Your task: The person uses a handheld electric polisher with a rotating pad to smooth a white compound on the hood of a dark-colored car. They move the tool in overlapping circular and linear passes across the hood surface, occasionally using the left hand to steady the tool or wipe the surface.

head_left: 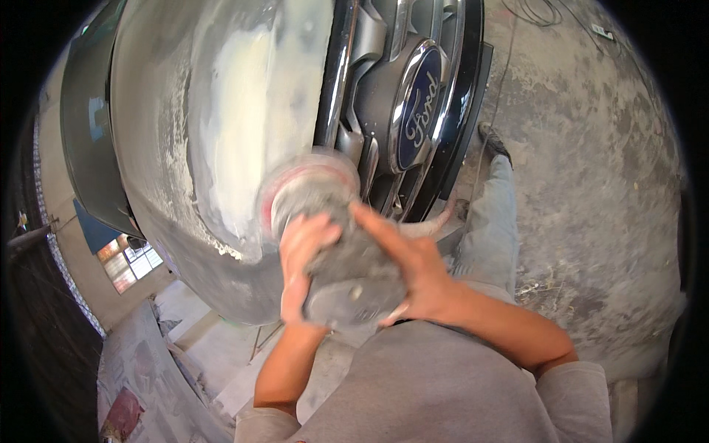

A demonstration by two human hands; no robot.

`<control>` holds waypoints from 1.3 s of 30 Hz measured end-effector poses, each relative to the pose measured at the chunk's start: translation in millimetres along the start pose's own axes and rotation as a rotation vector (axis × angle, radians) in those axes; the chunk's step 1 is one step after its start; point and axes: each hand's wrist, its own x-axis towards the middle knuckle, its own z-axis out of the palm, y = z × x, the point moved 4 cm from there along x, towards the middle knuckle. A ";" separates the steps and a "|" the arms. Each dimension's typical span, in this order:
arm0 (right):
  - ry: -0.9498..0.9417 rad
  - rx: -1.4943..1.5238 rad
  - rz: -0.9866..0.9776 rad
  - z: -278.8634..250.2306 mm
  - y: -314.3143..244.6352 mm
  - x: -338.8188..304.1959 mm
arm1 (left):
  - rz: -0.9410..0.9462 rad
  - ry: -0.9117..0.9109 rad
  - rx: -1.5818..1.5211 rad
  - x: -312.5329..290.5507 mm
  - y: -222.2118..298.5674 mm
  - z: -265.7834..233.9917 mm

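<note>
A dusty grey orbital sander (pixel 347 258) is gripped between my two hands, its round pad blurred by motion against the car hood (pixel 214 148). My left hand (pixel 301 255) wraps the left side of the tool near its head. On the right side, my right hand (pixel 413 266) closes round the body, its index finger stretched toward the head. The hood is grey, with a cream-coloured patch of filler (pixel 244 125) just beyond the pad. Right of the pad is the front grille (pixel 369 44), with a blue oval badge (pixel 421 107).
A cord (pixel 509 66) runs over the dusty concrete floor (pixel 591 184) at the right. My leg in light jeans (pixel 487 229) stands beside the grille. At the lower left lie a grey sheet (pixel 148 369) and a reddish piece (pixel 124 413). A window (pixel 133 262) is at the far left.
</note>
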 end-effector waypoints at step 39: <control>-0.067 -0.117 -0.061 25.8 -17.2 -1.1 | 0.069 0.348 -0.053 -39.1 2.3 -22.5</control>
